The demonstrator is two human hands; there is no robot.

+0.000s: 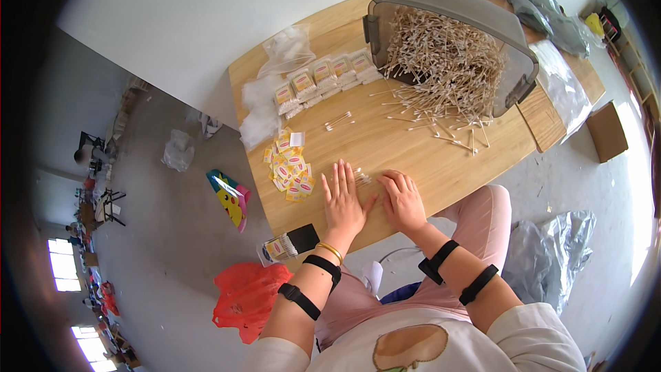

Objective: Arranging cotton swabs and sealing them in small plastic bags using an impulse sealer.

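Observation:
On the wooden table (447,179), a small bundle of cotton swabs (362,178) lies between my two hands. My left hand (342,200) rests beside it, open, with its fingers stretched out flat. To the right of the swabs is my right hand (402,200), its fingers loosely bent over the tabletop and no held thing visible in it. Yellow and white printed cards (289,169) are scattered in a pile left of my left hand. Farther back, a few loose swabs (339,121) lie apart from the rest.
A tipped grey bin (468,3) spills a heap of cotton swabs (447,55) at the back right. Packed swab bags (323,77) line up beside it, near clear plastic bags (286,48). A black holder (303,238) with a swab pack (280,247) sits at the near left edge.

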